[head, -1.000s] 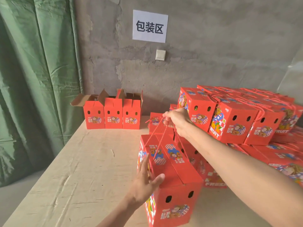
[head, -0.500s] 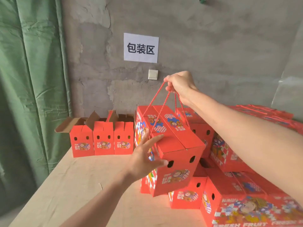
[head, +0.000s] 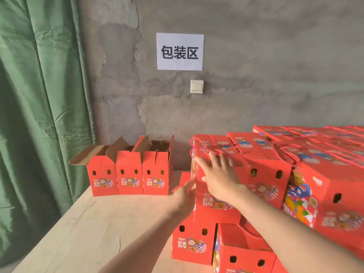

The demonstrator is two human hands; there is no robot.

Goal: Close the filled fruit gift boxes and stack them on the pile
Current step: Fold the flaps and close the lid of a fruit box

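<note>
closed gift box [head: 218,209] sits at the left end of the pile [head: 325,174], top layer, rope handle [head: 208,149] slack across its lid. right hand [head: 220,176] flat on its front face, fingers spread, gripping nothing. left hand [head: 184,196] straight-fingered, touching the box's left edge. three open-flap boxes [head: 130,174] in a row on the table [head: 98,223] by the wall.

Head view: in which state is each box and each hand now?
Box under the hands: closed, on the pile, rope handle lying on top.
Three boxes by the wall: top flaps open, standing on the table.
Other pile boxes: closed.
Left hand: open, fingers straight against the box's left edge.
Right hand: open, flat on the box's front.
</note>
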